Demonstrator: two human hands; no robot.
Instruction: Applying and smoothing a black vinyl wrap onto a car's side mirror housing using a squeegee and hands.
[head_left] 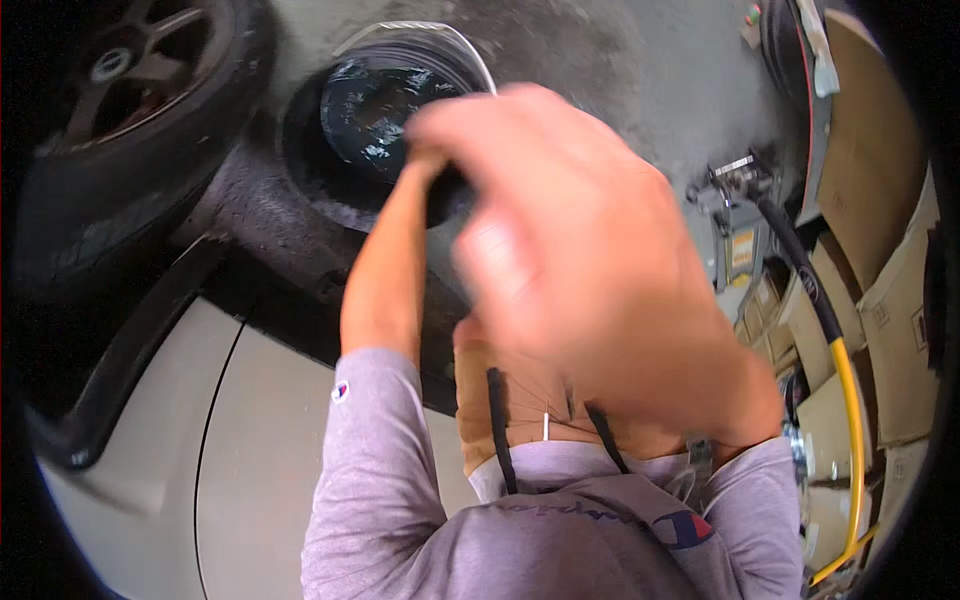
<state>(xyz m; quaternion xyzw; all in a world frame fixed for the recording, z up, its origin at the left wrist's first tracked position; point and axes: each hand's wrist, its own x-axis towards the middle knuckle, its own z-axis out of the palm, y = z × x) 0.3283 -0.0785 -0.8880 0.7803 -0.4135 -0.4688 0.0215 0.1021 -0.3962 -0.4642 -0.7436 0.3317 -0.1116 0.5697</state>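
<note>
While your head is bent over the work, the view runs from a car wheel (130,60) at the upper left, with its dark spoked rim and black tyre, down along the pale body panel (150,440) of the car edged by a black trim strip.

Just right of the wheel, a dark round container (365,110) with a wire handle stands on the grey concrete floor (640,70); its glossy inside catches the light.

Your left hand (440,185) reaches out toward the container's near rim, the forearm bare below a pushed-up grey sleeve (375,470). Most of that hand is hidden behind the right one, so you cannot tell how far its fingers are closed, nor whether they hold the dark shape at the rim.

Your right hand (580,290) fills the middle, close to the camera and blurred, back of the hand up, fingers curled loosely downward; whether they grip anything cannot be told.

Farther right, a black-and-yellow hose (845,370) runs from a small grey machine (735,225) down past stacked cardboard boxes (900,290).
</note>
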